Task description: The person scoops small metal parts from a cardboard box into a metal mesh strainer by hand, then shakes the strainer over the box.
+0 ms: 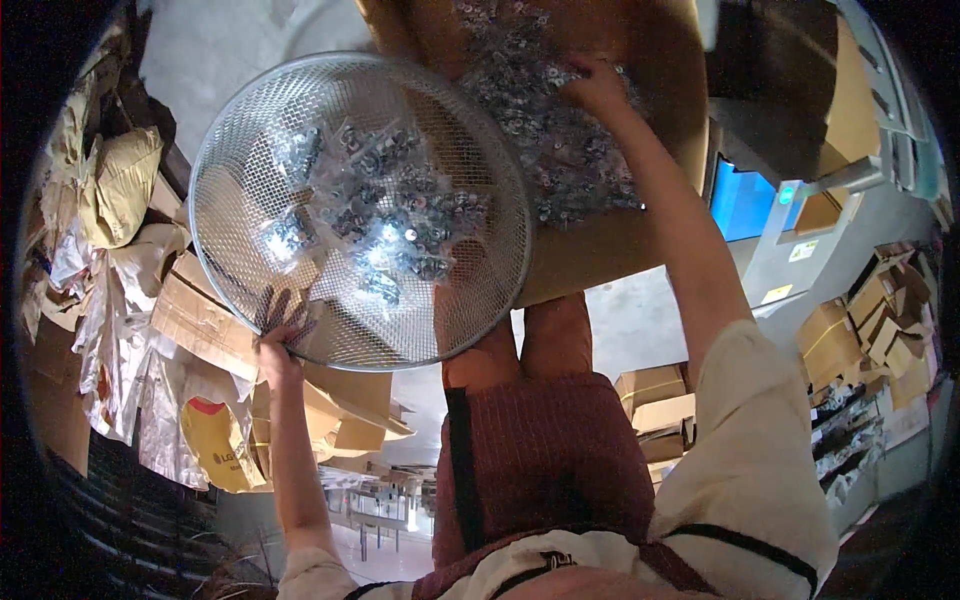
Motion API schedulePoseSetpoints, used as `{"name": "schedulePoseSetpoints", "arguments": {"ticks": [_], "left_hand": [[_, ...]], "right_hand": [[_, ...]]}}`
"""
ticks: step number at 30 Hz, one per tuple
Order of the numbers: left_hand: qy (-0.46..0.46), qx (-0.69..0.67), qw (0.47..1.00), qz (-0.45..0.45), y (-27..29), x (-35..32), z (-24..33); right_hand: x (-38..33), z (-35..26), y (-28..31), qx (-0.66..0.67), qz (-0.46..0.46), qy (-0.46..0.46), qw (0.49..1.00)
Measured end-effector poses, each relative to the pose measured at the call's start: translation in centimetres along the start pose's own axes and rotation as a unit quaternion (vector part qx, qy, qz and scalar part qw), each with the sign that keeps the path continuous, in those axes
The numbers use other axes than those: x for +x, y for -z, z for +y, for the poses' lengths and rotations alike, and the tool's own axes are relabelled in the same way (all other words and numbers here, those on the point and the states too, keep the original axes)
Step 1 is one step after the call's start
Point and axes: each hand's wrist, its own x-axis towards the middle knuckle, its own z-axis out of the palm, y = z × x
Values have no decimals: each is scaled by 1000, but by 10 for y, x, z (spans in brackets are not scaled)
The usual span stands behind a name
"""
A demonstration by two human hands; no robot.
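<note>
My left hand [277, 345] grips the lower left rim of a round wire mesh basket [480, 150], its fingers showing through the mesh. Inside the basket lies a loose heap of small clear plastic bags [385, 205] with dark and silvery metal parts in them. My right hand [600, 90] reaches into a cardboard box [665, 60] just right of the basket. Its thumb and forefinger look apart, over a pile of similar bagged metal parts [540, 125]; the other fingers are partly hidden. The basket overlaps the box's left side.
Crumpled plastic and paper packaging [120, 190] and flattened cardboard [205, 310] crowd the left. A grey metal frame [790, 250] with a lit green button stands at the right, beside a blue panel [740, 200]. More cardboard boxes [835, 340] are stacked at the far right.
</note>
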Motion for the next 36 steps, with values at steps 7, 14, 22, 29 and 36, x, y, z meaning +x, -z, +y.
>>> {"name": "schedulePoseSetpoints", "arguments": {"ticks": [7, 14, 22, 29, 36], "left_hand": [[15, 7, 999, 27, 10, -1, -3], [25, 80, 996, 27, 34, 12, -10], [-1, 23, 999, -46, 19, 10, -4], [-23, 26, 999, -37, -10, -4, 15], [0, 9, 1000, -5, 6, 5, 7]], "right_hand": [[-164, -97, 144, 574, -84, 100, 808], [-22, -115, 124, 458, -207, 144, 853], [-11, -121, -67, -230, -2, 130, 965], [-50, -28, -47, 44, -160, 30, 986], [-181, -66, 131, 734, -58, -118, 667]]}}
